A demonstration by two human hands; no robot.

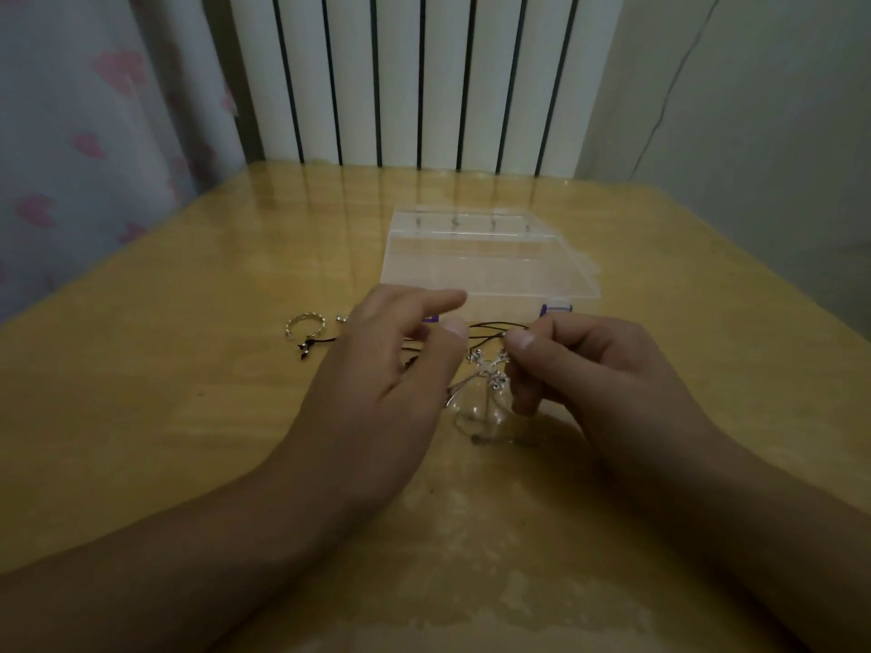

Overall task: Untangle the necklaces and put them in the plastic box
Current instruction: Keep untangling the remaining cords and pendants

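A clear plastic box (490, 261) with purple clasps lies on the table, just beyond my hands. Between my hands stretches a thin black necklace cord (490, 328). My left hand (391, 369) pinches its left part between thumb and fingers, with the index finger stretched out. My right hand (589, 365) pinches the cord's right end with curled fingers. A silver cross-shaped pendant (488, 369) hangs below the cord between both hands. A thin silver chain (471, 417) loops on the table under it.
A silver ring-like bangle (305, 325) and a small dark charm on a cord (306, 351) lie left of my left hand. The yellow wooden table (188, 417) ends at a white radiator (424, 77) at the back; a curtain (94, 134) hangs left.
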